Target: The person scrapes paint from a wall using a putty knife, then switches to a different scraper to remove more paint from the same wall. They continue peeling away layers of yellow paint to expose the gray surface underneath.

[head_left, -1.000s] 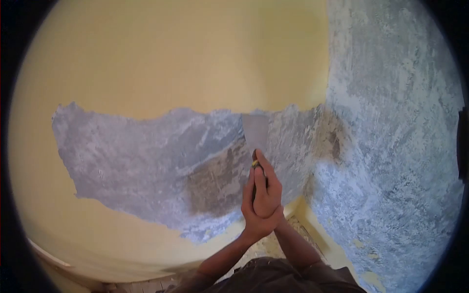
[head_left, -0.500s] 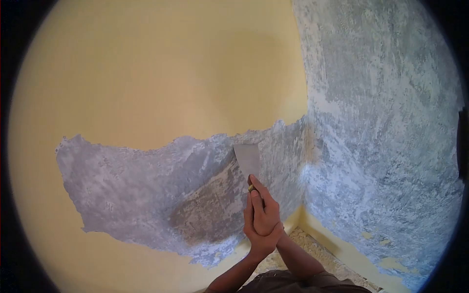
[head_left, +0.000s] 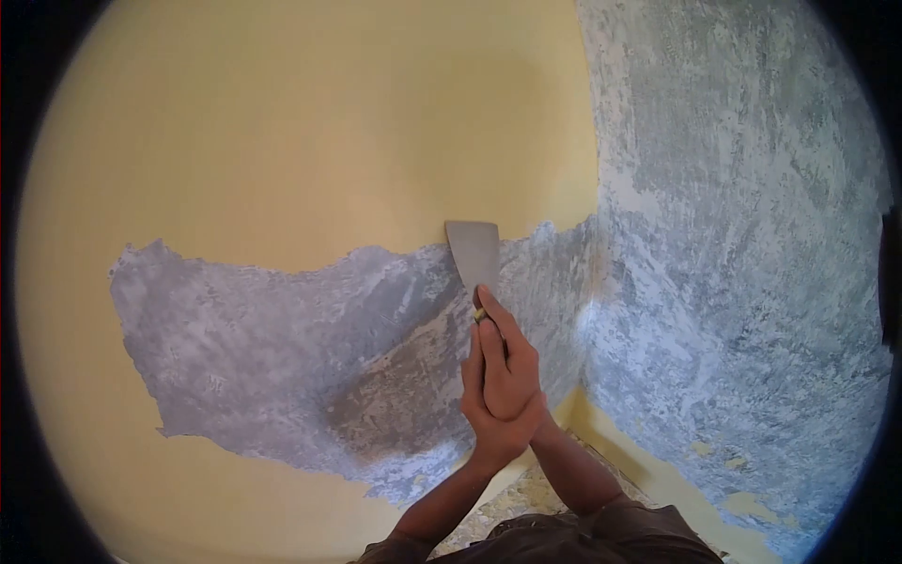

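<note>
Toward twelve o'clock from the nearer right fingers (head_left: 502,318), pointing the scraper (head_left: 474,252) lengthwise over paint (head_left: 310,141), gripping its handle (head_left: 480,316); clasping right wrist (head_left: 546,429) with left fingers (head_left: 472,371).

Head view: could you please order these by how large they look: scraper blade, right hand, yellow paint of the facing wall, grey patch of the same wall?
1. Yellow paint
2. Grey patch, partly covered
3. Right hand, perhaps helped by nearness to the camera
4. Scraper blade
</note>
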A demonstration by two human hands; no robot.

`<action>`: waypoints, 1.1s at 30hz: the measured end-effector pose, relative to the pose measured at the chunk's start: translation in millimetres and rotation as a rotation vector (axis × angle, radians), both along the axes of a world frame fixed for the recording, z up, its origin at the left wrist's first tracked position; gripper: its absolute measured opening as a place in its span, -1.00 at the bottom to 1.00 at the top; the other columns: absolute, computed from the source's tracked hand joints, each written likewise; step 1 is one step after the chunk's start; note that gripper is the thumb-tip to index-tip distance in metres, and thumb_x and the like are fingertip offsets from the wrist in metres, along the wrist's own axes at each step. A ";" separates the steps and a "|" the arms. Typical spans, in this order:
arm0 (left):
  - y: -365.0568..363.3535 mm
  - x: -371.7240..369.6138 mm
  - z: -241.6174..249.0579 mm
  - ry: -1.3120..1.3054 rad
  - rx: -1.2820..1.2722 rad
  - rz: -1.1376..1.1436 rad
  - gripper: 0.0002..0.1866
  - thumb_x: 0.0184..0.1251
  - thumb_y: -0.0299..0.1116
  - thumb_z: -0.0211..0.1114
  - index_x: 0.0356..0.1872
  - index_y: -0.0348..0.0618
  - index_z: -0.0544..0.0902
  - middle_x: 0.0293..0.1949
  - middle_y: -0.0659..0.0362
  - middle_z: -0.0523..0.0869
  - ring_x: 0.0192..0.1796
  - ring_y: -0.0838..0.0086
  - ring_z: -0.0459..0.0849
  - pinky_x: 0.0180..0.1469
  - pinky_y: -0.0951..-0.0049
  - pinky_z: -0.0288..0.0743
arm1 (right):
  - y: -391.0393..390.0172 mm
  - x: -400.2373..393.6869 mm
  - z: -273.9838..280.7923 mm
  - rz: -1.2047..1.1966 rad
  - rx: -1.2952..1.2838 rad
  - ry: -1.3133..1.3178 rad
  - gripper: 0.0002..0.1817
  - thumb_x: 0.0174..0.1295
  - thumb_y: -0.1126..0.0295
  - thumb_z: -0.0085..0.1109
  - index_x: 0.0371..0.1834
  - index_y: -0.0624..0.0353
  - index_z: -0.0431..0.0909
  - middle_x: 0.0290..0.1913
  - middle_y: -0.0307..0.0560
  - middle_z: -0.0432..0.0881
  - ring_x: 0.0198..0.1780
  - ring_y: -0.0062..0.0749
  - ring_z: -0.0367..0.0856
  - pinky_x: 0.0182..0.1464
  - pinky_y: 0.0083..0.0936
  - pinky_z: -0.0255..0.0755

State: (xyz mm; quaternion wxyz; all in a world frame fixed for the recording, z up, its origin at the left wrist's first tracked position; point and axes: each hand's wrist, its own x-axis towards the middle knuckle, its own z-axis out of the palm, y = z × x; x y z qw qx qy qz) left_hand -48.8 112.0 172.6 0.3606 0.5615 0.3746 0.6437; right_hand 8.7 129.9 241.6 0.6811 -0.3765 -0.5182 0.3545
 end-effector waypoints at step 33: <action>7.1 52.4 9.2 0.291 -0.033 0.091 0.00 0.03 -0.39 0.33 0.47 -0.47 -0.05 0.46 -0.15 0.12 0.46 0.16 0.20 0.38 0.25 0.21 | 14.0 39.9 -43.8 0.105 0.050 -0.080 -0.57 0.50 0.42 -0.23 0.37 0.37 0.30 0.34 0.19 0.42 0.38 -0.21 0.36 0.34 -0.48 0.23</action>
